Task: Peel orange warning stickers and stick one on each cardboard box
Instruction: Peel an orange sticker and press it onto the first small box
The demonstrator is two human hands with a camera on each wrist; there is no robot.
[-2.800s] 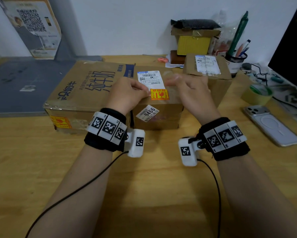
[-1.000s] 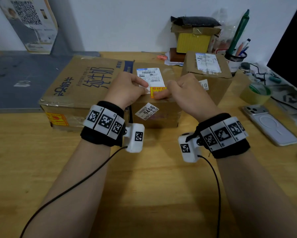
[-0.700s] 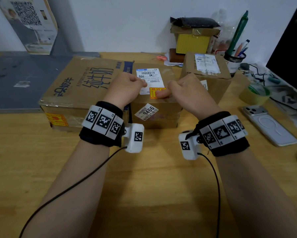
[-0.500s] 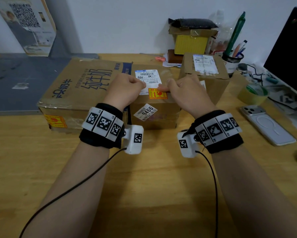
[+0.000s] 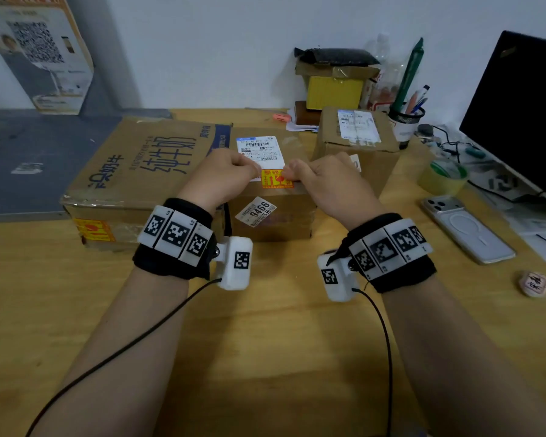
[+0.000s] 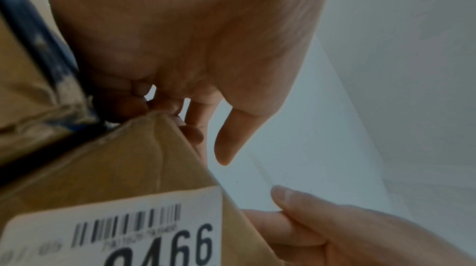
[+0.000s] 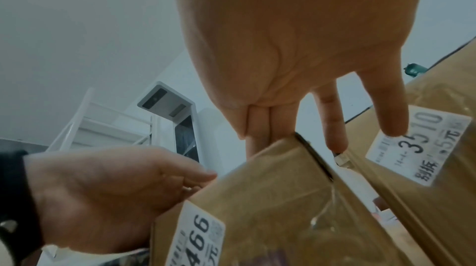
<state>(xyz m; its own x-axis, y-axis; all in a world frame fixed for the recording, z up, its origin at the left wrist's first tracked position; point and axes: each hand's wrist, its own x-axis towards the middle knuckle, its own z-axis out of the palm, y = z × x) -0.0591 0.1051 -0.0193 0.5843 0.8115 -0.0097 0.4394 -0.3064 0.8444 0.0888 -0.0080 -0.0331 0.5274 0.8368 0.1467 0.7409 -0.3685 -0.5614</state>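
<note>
Three cardboard boxes stand on the desk. The large box (image 5: 133, 165) has an orange sticker (image 5: 92, 230) on its front face. The middle box (image 5: 297, 209) (image 6: 115, 158) (image 7: 283, 199) carries an orange warning sticker (image 5: 276, 179) flat on its top, by the front edge. My left hand (image 5: 230, 175) (image 6: 180, 46) has curled fingers resting at the sticker's left edge, thumb free. My right hand (image 5: 322, 181) (image 7: 296, 46) presses straight fingers on its right edge. The right box (image 5: 328, 143) (image 7: 438, 178) shows no orange sticker.
A phone (image 5: 467, 228), a tape roll (image 5: 443, 178) and a dark monitor (image 5: 517, 111) lie to the right. A pen cup (image 5: 405, 121) and a stacked yellow box (image 5: 334, 86) stand at the back. A grey mat (image 5: 28, 162) lies left. Bare wooden desk (image 5: 265, 357) lies in front.
My right fingers slid rightward off the middle of the orange sticker, uncovering it. The left hand stayed at the sticker's left edge. The sticker lies flat on the middle box.
</note>
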